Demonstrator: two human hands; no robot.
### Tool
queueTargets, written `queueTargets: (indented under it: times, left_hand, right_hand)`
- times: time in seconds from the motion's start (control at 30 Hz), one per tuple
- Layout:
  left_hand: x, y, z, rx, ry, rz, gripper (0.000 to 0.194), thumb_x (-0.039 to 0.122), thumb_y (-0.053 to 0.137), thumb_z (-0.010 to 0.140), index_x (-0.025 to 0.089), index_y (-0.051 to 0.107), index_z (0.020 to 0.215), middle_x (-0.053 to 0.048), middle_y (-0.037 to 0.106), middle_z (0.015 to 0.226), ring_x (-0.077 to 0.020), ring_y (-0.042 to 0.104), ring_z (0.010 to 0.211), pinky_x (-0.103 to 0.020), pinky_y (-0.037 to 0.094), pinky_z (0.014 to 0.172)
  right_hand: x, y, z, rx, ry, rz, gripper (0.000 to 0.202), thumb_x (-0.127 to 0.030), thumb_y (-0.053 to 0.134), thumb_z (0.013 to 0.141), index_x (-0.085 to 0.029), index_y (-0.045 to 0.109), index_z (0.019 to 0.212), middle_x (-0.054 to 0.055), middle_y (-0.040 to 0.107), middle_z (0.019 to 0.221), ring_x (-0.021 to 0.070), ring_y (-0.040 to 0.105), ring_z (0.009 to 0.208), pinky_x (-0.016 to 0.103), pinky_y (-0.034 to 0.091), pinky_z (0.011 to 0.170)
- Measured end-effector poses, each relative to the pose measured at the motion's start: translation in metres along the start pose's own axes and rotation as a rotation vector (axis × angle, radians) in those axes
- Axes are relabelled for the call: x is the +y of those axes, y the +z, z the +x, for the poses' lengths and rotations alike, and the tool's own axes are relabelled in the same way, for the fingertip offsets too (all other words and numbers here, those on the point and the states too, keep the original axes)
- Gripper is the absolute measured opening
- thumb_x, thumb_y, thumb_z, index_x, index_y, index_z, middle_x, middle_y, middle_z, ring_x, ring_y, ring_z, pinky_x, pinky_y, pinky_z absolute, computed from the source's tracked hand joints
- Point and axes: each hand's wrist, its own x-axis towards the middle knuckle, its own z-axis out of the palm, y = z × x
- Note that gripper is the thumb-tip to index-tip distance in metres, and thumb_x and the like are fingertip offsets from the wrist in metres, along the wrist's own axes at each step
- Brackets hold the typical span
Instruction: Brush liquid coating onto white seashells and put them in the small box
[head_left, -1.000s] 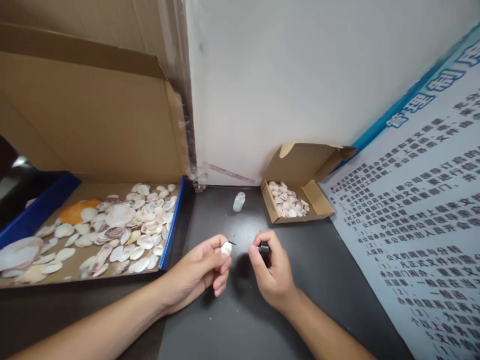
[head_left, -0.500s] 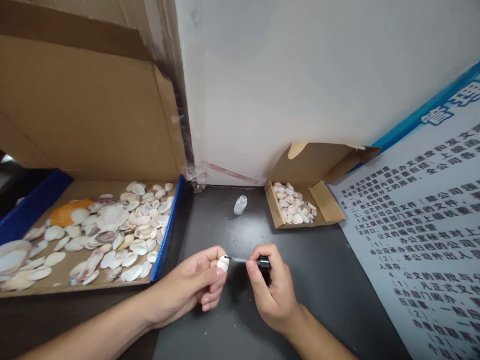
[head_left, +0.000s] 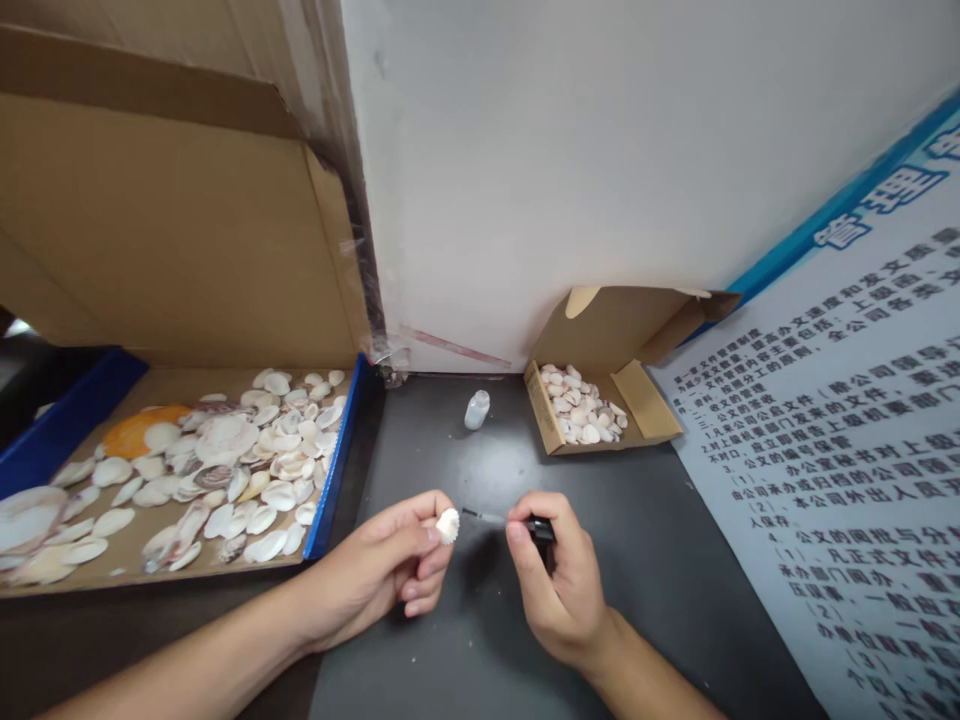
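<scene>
Between the thumb and fingers of my left hand (head_left: 390,560) is a small white ridged seashell (head_left: 448,526), its edge turned to the right. My right hand (head_left: 559,580) is closed around the black cap of a brush applicator (head_left: 540,532). The applicator's thin stem points left, its dark tip a little short of the shell and not touching it. Behind both hands, a small clear bottle (head_left: 477,410) with whitish contents stands uncapped on the dark table (head_left: 420,455).
At left an open cardboard box (head_left: 112,588) with blue sides holds many shells, one large and orange. A smaller open cardboard box (head_left: 546,425) with small shells is at the back right. A white wall panel (head_left: 540,180) rises behind, and a printed sheet (head_left: 832,480) slants along the right.
My right hand has drawn the brush slightly right, so its tip has come away from the shell. The shell is turned a little in my left hand. The view has shifted slightly.
</scene>
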Motion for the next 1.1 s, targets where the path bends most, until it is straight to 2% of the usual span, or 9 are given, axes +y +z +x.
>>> queueTargets:
  times: [0.33,0.63,0.8,1.1]
  left_hand:
    - [-0.002,-0.003,-0.001,-0.067,0.019,0.083,0.016,0.025,0.061,0.087,0.019,0.047,0.086,0.006,0.042,0.062,-0.0053,0.032,0.049,-0.021,0.028,0.051]
    - [-0.001,-0.002,-0.001,-0.066,0.001,0.140,0.024,0.028,0.066,0.084,0.019,0.043,0.086,0.009,0.036,0.057,-0.0052,0.027,0.049,-0.020,0.026,0.050]
    - [-0.001,-0.004,0.000,-0.084,0.002,0.172,0.022,0.028,0.065,0.086,0.019,0.044,0.087,0.009,0.034,0.057,-0.0056,0.026,0.050,-0.020,0.026,0.050]
    - [-0.003,-0.004,-0.001,-0.110,0.035,0.199,0.021,0.028,0.064,0.087,0.019,0.045,0.087,0.010,0.033,0.058,-0.0060,0.025,0.051,-0.020,0.026,0.050]
  right_hand:
    - [-0.007,0.001,-0.005,-0.062,-0.034,-0.047,0.011,-0.014,0.050,0.092,-0.025,0.050,0.093,-0.006,0.047,0.064,0.0109,0.043,0.047,0.024,0.035,0.047]
    - [-0.009,-0.001,-0.005,-0.075,-0.132,-0.048,0.013,-0.012,0.048,0.093,-0.025,0.048,0.095,-0.004,0.050,0.072,0.0117,0.047,0.056,0.024,0.039,0.055]
    - [-0.012,-0.003,-0.004,-0.117,-0.162,-0.087,0.012,-0.012,0.048,0.093,-0.023,0.049,0.095,-0.003,0.051,0.074,0.0117,0.048,0.059,0.024,0.040,0.057]
    - [-0.021,-0.006,-0.001,-0.165,-0.245,-0.177,0.014,-0.008,0.047,0.091,-0.021,0.051,0.093,-0.004,0.049,0.071,0.0101,0.045,0.054,0.023,0.037,0.053]
